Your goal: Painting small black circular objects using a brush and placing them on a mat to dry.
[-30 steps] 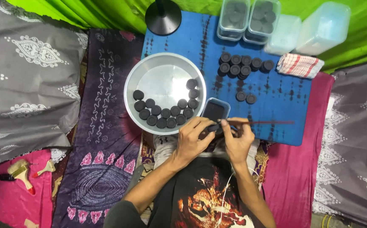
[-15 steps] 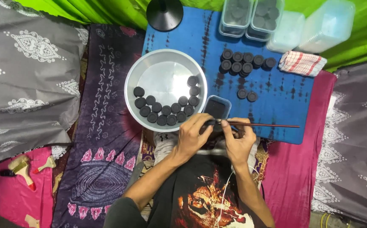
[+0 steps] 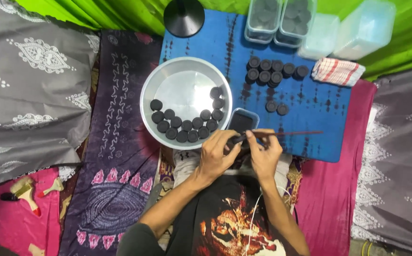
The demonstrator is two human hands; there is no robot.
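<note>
Seated cross-legged over patterned cloths, a person works with both hands just below a small dark rectangular tub point(image 3: 242, 121) at the near edge of a blue cloth point(image 3: 310, 132). The left hand point(image 3: 217, 154) curls around a small black disc point(image 3: 236, 140), pinching it at the rim, while the right hand point(image 3: 265, 154) pinches the near end of a thin dark stick point(image 3: 291, 133) that lies level and points right. Both look light and rigid; the disc is best gripped by its edge, and the slender stick could snap under hard pressure. Beside the hands, a round metal bowl point(image 3: 168, 76) holds a curved row of similar black discs along its near wall. Farther back, more discs point(image 3: 272, 71) sit loose on the cloth, and clear plastic boxes point(image 3: 282, 19) appear stacked with others; two frosted containers point(image 3: 348, 31) look empty.
</note>
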